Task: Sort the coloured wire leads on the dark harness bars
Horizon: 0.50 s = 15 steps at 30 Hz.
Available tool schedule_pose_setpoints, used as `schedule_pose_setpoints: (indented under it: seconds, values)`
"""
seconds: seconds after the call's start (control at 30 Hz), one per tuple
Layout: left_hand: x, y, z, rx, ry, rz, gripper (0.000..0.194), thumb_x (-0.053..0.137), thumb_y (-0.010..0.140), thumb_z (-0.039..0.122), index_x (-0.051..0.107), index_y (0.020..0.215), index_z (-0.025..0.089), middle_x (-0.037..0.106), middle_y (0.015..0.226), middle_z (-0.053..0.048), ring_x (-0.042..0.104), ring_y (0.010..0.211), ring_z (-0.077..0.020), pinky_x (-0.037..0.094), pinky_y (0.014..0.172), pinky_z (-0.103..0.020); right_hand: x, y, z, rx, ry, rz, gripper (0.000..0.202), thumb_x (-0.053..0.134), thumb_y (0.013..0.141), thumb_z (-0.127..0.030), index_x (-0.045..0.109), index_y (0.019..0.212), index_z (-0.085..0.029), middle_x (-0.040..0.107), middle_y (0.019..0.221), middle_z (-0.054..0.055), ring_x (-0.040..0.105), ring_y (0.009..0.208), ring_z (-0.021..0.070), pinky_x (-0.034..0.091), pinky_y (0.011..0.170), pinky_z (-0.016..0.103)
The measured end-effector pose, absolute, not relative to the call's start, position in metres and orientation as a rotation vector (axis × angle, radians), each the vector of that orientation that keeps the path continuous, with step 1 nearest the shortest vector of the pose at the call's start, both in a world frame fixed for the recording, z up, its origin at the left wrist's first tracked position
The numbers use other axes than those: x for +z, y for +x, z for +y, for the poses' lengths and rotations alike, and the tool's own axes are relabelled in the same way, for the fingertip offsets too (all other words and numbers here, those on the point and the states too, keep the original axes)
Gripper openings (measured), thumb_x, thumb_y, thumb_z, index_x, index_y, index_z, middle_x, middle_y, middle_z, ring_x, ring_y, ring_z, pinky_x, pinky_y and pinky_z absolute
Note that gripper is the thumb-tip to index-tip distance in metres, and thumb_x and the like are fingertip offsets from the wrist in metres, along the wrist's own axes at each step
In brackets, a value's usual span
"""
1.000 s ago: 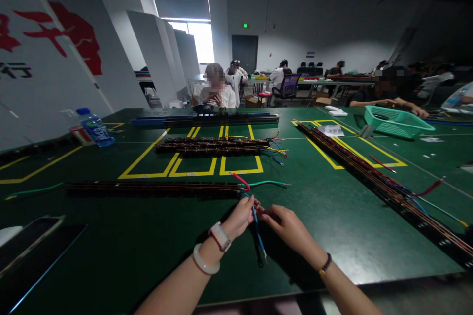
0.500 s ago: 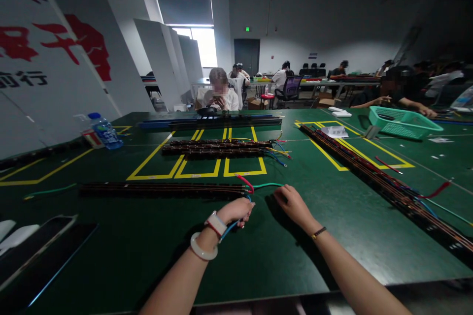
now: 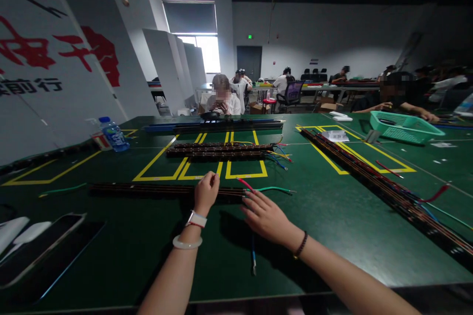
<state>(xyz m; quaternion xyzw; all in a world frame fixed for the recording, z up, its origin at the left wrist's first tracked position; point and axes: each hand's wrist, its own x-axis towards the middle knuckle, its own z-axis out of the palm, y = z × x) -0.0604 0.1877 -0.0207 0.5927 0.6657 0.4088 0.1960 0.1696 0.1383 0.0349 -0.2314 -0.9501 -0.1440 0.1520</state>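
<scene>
A long black strip with copper-coloured lines point(image 3: 148, 190) lies across the table in front of me. My left hand point(image 3: 206, 194) is over its right part, fingers curled closed; whatever they hold, if anything, is hidden. At the strip's right end, my right hand point(image 3: 266, 219) rests with fingers stretched out, partly covering that end. A red wire point(image 3: 244, 183) and a green wire point(image 3: 275, 189) stick out beyond these fingers. From under the right hand a blue wire point(image 3: 253, 253) with a metal tip points toward me. Another green wire point(image 3: 66, 189) extends from the left end.
Several similar strips point(image 3: 221, 150) lie within yellow tape markings, and a long bundle point(image 3: 377, 187) runs diagonally at right. A green basket point(image 3: 406, 128), a blue-capped bottle point(image 3: 114, 135) and a phone point(image 3: 44, 246) are on the table. People sit beyond it.
My left hand has let go of the blue wire and moved left over the strip. My right hand has left the green wire's tip and moved left to the strip's end, fingers extended.
</scene>
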Motion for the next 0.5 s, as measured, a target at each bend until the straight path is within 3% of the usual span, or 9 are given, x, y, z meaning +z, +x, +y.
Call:
schedule_pose_setpoints:
  seconds: [0.1, 0.17, 0.27, 0.33, 0.4, 0.5]
  values:
    - [-0.034, -0.075, 0.191, 1.195, 1.673, 2.028, 0.026, 0.038, 0.088, 0.036, 0.054, 0.086, 0.016, 0.057, 0.096, -0.011, 0.05, 0.098, -0.0234, 0.035, 0.09, -0.038, 0.016, 0.143, 0.142, -0.632, -0.743, -2.849, 0.061, 0.064, 0.074, -0.041, 0.057, 0.12, -0.001, 0.035, 0.135, 0.019, 0.021, 0.136, 0.0305, 0.014, 0.12, 0.043]
    - [-0.045, -0.082, 0.192, 1.116, 1.714, 2.206, 0.028, 0.043, 0.085, 0.037, 0.058, 0.095, 0.016, 0.054, 0.107, -0.013, 0.047, 0.104, -0.0274, 0.034, 0.093, -0.042, 0.003, 0.133, 0.148, -0.774, -0.934, -2.853, 0.062, 0.065, 0.071, -0.034, 0.057, 0.118, 0.006, 0.04, 0.13, 0.023, 0.024, 0.134, 0.032, 0.007, 0.122, 0.042]
    - [-0.06, -0.09, 0.194, 0.907, 1.841, 2.295, 0.039, 0.042, 0.086, 0.041, 0.057, 0.11, 0.014, 0.052, 0.117, -0.013, 0.046, 0.111, -0.0278, 0.031, 0.1, -0.044, 0.0, 0.129, 0.157, -0.852, -1.293, -2.799, 0.05, 0.058, 0.074, -0.024, 0.06, 0.116, 0.003, 0.045, 0.126, 0.021, 0.026, 0.133, 0.0324, 0.001, 0.121, 0.045]
    - [-0.068, -0.092, 0.195, 0.793, 1.929, 2.242, 0.045, 0.038, 0.089, 0.043, 0.055, 0.116, 0.012, 0.053, 0.121, -0.013, 0.045, 0.117, -0.0278, 0.022, 0.107, -0.047, 0.006, 0.133, 0.161, -0.816, -1.475, -2.738, 0.044, 0.053, 0.075, -0.019, 0.063, 0.112, 0.004, 0.047, 0.122, 0.022, 0.028, 0.131, 0.0358, -0.003, 0.119, 0.051]
    - [-0.073, -0.092, 0.196, 0.737, 1.969, 2.2, 0.047, 0.035, 0.09, 0.044, 0.056, 0.118, 0.013, 0.054, 0.123, -0.011, 0.043, 0.121, -0.028, 0.015, 0.11, -0.049, 0.014, 0.14, 0.163, -0.751, -1.612, -2.712, 0.041, 0.051, 0.078, -0.018, 0.063, 0.109, 0.006, 0.049, 0.117, 0.025, 0.033, 0.126, 0.0391, -0.006, 0.113, 0.058]
    - [-0.074, -0.088, 0.199, 0.708, 1.97, 2.183, 0.049, 0.032, 0.091, 0.047, 0.057, 0.117, 0.014, 0.054, 0.125, -0.01, 0.042, 0.123, -0.0283, 0.015, 0.111, -0.05, 0.019, 0.155, 0.166, -0.609, -1.733, -2.697, 0.04, 0.046, 0.085, -0.02, 0.061, 0.115, 0.001, 0.05, 0.118, 0.023, 0.036, 0.124, 0.0362, -0.009, 0.106, 0.065]
